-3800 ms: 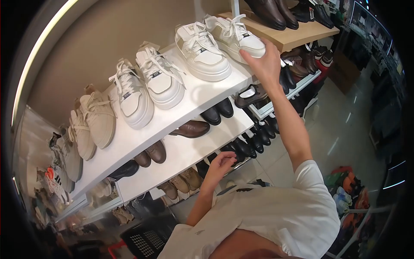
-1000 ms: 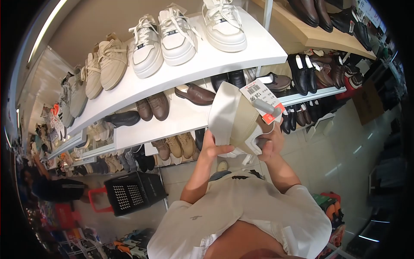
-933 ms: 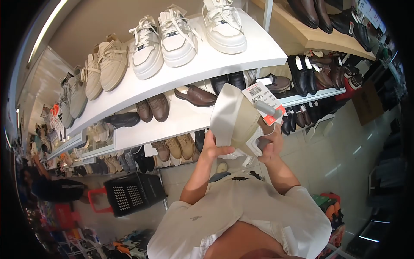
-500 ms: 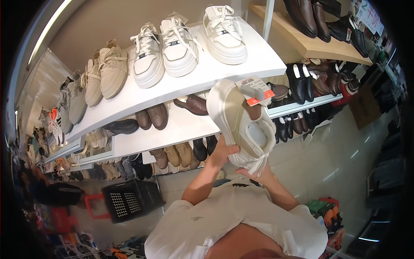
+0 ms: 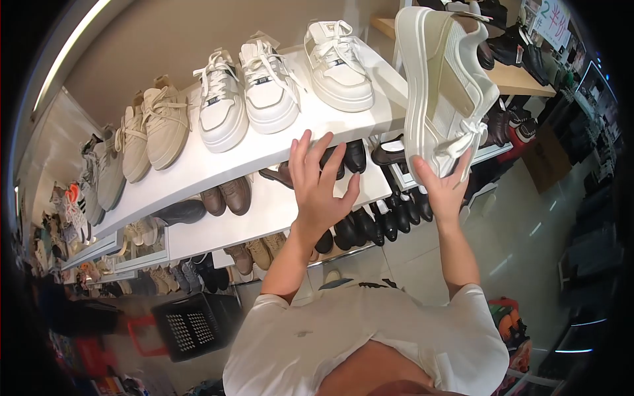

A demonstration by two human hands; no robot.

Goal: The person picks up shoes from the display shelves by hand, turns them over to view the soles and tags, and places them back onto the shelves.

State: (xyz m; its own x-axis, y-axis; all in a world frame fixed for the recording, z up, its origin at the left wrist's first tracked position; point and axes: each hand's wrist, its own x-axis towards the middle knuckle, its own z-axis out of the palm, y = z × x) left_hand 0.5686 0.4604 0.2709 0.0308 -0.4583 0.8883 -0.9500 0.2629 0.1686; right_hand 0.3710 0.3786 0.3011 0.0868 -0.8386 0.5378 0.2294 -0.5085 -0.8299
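My right hand (image 5: 446, 188) grips a white and beige sneaker (image 5: 432, 86) by its toe end. The sneaker is raised with its heel up, its thick sole facing left and its laces to the lower right. My left hand (image 5: 321, 181) holds nothing, fingers spread, just in front of the white shelf's edge. On that upper shelf (image 5: 277, 142) a single white sneaker (image 5: 338, 69) stands near the right end. A pair of white sneakers (image 5: 244, 92) is to its left, and beige sneakers (image 5: 155, 129) stand farther left.
Brown shoes (image 5: 228, 196) and black shoes (image 5: 370, 224) fill the lower shelves. A wooden shelf (image 5: 518, 80) with dark shoes is at the upper right. On the floor at lower left stands a black basket (image 5: 195, 327) with a red handle. A cardboard box (image 5: 545, 158) is at right.
My right hand has lifted the sneaker up and to the right, toward the shelf's right end. My left hand has let go of it and moved left, fingers spreading.
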